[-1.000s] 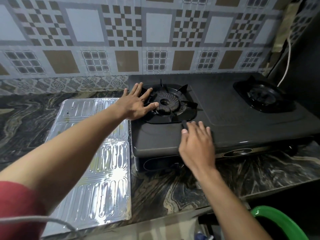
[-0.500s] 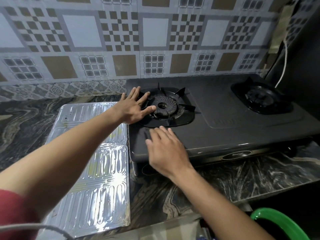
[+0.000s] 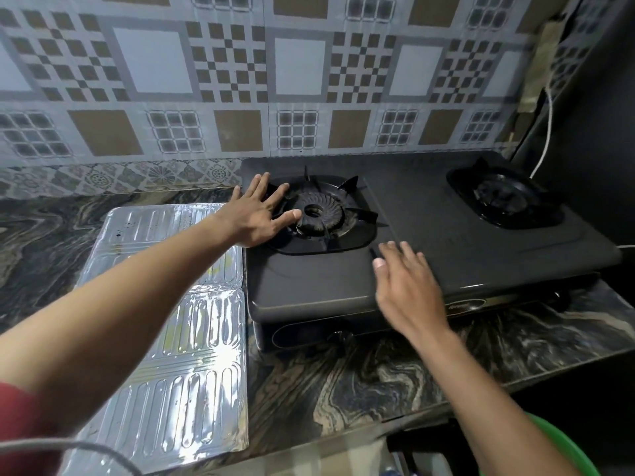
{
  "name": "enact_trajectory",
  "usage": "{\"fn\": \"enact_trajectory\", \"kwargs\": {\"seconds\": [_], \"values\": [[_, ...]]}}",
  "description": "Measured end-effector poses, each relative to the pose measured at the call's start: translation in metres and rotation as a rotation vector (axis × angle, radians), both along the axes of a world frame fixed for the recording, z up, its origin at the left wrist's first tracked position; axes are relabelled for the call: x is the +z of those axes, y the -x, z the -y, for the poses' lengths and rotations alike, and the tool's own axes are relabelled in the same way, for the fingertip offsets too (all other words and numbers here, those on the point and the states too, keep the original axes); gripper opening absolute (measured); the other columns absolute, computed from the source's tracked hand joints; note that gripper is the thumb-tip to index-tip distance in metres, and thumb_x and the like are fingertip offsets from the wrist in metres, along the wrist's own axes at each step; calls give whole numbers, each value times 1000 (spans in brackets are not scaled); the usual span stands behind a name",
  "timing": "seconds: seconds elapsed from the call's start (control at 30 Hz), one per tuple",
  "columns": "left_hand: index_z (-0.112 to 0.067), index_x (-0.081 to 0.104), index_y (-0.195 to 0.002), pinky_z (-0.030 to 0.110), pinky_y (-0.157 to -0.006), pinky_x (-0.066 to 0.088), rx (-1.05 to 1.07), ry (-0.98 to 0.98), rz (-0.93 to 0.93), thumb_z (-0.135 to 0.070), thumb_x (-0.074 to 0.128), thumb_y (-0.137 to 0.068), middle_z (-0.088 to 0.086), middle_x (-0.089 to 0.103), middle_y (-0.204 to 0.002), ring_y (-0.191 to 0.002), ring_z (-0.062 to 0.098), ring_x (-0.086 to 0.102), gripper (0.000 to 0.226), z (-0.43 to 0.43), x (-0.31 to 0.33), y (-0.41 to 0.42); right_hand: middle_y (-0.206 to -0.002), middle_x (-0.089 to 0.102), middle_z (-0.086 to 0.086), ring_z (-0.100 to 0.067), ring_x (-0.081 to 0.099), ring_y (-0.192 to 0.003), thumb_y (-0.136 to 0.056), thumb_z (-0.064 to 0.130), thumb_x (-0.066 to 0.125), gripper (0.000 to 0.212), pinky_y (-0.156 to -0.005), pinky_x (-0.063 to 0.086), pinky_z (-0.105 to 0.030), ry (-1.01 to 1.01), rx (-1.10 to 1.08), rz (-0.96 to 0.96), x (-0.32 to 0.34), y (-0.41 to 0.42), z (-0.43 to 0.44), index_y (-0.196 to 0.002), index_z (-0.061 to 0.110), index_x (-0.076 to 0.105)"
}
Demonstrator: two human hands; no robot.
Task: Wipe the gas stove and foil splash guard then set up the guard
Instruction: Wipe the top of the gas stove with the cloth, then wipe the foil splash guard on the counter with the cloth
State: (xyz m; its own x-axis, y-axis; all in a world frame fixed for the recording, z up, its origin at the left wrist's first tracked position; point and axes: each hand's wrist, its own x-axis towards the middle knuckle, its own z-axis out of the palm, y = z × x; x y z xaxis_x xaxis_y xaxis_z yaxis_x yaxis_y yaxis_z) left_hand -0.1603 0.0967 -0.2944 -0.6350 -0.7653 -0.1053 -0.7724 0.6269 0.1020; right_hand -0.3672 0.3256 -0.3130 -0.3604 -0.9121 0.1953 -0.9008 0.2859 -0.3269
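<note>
Silver ribbed foil splash guard: lies flat and unfolded on the dark veined marble countertop, at 9 o'clock of the stove, with its right edge just beside the stove body.

Left hand: spread wide, fingers straight, palm down on the left end of the black two-burner gas stove. The fingers reach over the pan support of the left burner (thumb tip against the ribbed burner ring). It holds nothing.

Right hand: at 5 o'clock of that burner, palm down on the flat stove top near the front edge, fingers straight and close together. Nothing visibly gripped. A dark sliver shows by the index fingertip, but what it is cannot be told.

Right burner: at 2 o'clock of the right hand, well apart from it.

Patterned tiled wall: at 12 o'clock, directly behind the stove.

White cable: hangs at the wall corner, 2 o'clock of the stove.

Green round rim: below the counter edge, at 5 o'clock.
</note>
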Motion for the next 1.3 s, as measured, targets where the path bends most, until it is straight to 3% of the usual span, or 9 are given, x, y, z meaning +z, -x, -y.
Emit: {"fn": "enact_trajectory", "kwargs": {"seconds": [0.23,0.4,0.57,0.67,0.73,0.87,1.0,1.17,1.3], "values": [[-35,-4,-158,56,-121,-7,20,4,34,-83,4,-82,9,-18,-164,-152,25,-15,90,-3,10,2,-157,36,-12,-27,23,-149,-101,47,28,63,-122,13,-46,51,425,-71,-9,-130,16,-150,8,37],[-41,5,-157,58,-121,-6,61,-53,-3,-83,0,-81,10,-10,-165,-153,28,-10,88,-6,24,-2,-158,35,-12,-26,17,-151,-99,33,40,57,-123,11,-46,50,643,-59,-14,-125,15,-149,6,37],[-30,29,-156,48,-124,12,154,-84,-351,-69,22,-97,13,16,-165,-153,26,11,72,-28,31,-28,-149,49,-4,-18,33,-145,-91,13,44,50,-123,15,-35,-42,736,363,2,-102,12,-140,17,51],[-21,53,-142,41,-111,41,186,31,-600,-52,45,-100,5,55,-145,-131,20,53,53,-61,35,-47,-106,69,14,-1,64,-98,-89,16,49,40,-97,45,-26,114,599,559,17,-92,11,-126,25,63],[-17,68,-122,35,-93,54,277,45,-746,-35,56,-99,1,72,-118,-102,13,68,31,-87,40,-53,-88,59,24,7,57,-78,-90,14,56,35,-81,44,-19,194,511,617,27,-86,13,-120,29,66],[-8,73,-105,37,-77,57,505,-440,-934,-39,48,-103,11,76,-100,-91,24,73,39,-135,59,-47,-110,72,8,-6,66,-105,-91,4,59,35,-99,50,-30,264,471,999,51,-78,22,-112,30,68],[-5,66,-123,43,-96,54,493,-939,-1094,-64,41,-95,11,72,-116,-105,25,69,70,-169,77,-34,-109,75,-6,-15,69,-103,-93,-4,59,28,-92,53,-29,236,515,1438,72,-73,24,-116,11,66],[10,62,-121,39,-91,58,433,-788,-1212,-59,49,-92,22,71,-113,-105,32,70,76,-197,93,-27,-106,75,-12,-24,72,-95,-96,9,59,21,-75,57,-32,112,567,1566,91,-68,20,-115,13,69],[14,59,-117,43,-91,58,422,-706,-1222,-60,53,-90,26,69,-102,-90,27,65,80,-211,95,-29,-107,74,-16,-34,70,-101,-96,14,60,18,-87,56,-49,5,576,1587,97,-65,16,-111,15,70]]}}
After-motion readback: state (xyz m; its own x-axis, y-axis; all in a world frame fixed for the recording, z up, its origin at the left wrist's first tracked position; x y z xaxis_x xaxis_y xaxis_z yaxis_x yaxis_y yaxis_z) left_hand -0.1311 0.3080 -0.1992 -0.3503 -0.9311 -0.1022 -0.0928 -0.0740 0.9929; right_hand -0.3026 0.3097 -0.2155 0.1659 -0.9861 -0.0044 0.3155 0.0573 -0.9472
